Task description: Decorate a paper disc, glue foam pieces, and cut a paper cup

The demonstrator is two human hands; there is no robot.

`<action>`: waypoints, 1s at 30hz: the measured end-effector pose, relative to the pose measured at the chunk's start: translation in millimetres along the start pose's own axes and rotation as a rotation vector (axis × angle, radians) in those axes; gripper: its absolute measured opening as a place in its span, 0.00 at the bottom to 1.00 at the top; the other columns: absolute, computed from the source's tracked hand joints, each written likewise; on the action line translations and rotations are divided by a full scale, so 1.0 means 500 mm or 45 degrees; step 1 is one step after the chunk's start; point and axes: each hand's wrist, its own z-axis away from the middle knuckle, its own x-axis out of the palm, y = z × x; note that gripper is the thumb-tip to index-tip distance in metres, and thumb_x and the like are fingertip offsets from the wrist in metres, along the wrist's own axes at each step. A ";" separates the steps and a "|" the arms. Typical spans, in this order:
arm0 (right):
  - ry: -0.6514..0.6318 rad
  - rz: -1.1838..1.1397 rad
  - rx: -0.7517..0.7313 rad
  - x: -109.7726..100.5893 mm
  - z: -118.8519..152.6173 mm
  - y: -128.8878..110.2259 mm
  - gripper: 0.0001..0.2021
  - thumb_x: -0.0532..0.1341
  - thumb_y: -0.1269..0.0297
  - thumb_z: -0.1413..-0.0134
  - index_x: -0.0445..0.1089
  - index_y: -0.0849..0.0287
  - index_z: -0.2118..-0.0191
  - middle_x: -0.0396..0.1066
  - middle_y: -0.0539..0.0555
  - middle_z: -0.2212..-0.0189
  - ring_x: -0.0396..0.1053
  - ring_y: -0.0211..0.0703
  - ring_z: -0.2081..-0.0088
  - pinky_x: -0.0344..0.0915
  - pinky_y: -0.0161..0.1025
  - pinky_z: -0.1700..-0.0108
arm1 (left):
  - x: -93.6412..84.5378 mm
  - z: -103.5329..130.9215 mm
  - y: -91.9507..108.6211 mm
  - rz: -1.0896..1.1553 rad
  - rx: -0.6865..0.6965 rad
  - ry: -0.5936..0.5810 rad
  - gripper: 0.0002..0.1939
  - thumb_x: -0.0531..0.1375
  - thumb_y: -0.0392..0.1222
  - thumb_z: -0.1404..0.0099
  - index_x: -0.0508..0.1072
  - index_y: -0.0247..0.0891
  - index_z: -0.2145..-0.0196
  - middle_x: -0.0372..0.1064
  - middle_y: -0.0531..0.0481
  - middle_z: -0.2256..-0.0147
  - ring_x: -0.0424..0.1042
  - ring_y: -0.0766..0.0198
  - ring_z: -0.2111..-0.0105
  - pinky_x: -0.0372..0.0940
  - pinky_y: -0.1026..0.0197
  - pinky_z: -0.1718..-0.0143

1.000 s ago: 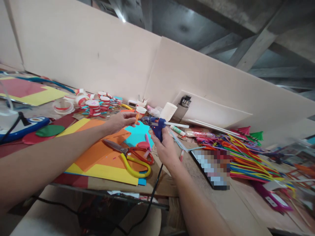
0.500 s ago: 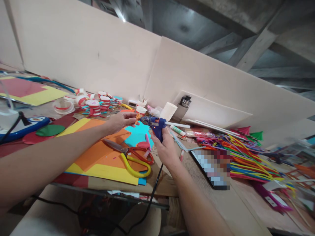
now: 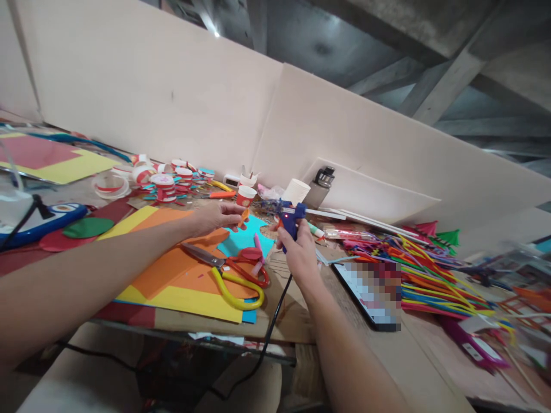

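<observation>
My right hand (image 3: 300, 252) is wrapped round the handle of a blue hot glue gun (image 3: 289, 217), with a white glue stick (image 3: 327, 214) out of its back and its nozzle towards the left. Pinched in the fingers of my left hand (image 3: 215, 219) is a small orange paper piece (image 3: 244, 217). A gap separates the paper from the nozzle. Below the hands, scissors (image 3: 235, 287) with red and yellow handles lie on orange paper sheets (image 3: 159, 269). A cyan paper sheet (image 3: 241, 240) is under and beyond the left fingertips.
Red-and-white paper cups (image 3: 163, 188) crowd the back left. A phone (image 3: 365, 298) lies right of my right hand, beside colourful pipe cleaners (image 3: 439, 281). A dark bottle (image 3: 317, 189) and stacked white cups (image 3: 296, 192) stand behind. The black cord (image 3: 275, 321) hangs over the table edge.
The glue gun has moved right, away from the orange paper piece. My left hand has shifted slightly down and right, still pinching the piece.
</observation>
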 end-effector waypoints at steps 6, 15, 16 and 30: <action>0.167 0.356 0.477 -0.033 -0.061 0.090 0.15 0.55 0.57 0.52 0.67 0.60 0.60 0.74 0.57 0.63 0.71 0.48 0.63 0.65 0.40 0.61 | 0.003 0.003 0.002 0.021 -0.037 -0.052 0.28 0.63 0.45 0.42 0.66 0.33 0.45 0.75 0.40 0.61 0.74 0.61 0.63 0.67 0.58 0.62; 0.036 0.669 0.621 -0.039 -0.088 0.151 0.17 0.56 0.62 0.51 0.72 0.67 0.57 0.74 0.69 0.59 0.72 0.58 0.57 0.65 0.47 0.57 | 0.013 0.009 0.010 0.102 -0.038 -0.027 0.27 0.65 0.44 0.44 0.68 0.32 0.48 0.73 0.39 0.58 0.74 0.60 0.62 0.67 0.60 0.64; 0.006 0.711 0.619 -0.039 -0.088 0.152 0.17 0.57 0.62 0.51 0.73 0.66 0.57 0.74 0.69 0.59 0.72 0.59 0.57 0.65 0.48 0.56 | 0.013 0.008 0.009 0.114 -0.045 -0.027 0.26 0.65 0.45 0.44 0.69 0.31 0.49 0.73 0.39 0.58 0.74 0.60 0.63 0.67 0.60 0.64; -0.064 1.149 0.407 -0.057 -0.076 0.120 0.22 0.56 0.52 0.45 0.74 0.68 0.60 0.72 0.74 0.60 0.69 0.64 0.53 0.61 0.55 0.51 | 0.033 0.016 0.020 0.373 -0.118 -0.138 0.21 0.66 0.49 0.45 0.73 0.31 0.59 0.73 0.44 0.66 0.72 0.63 0.67 0.64 0.63 0.68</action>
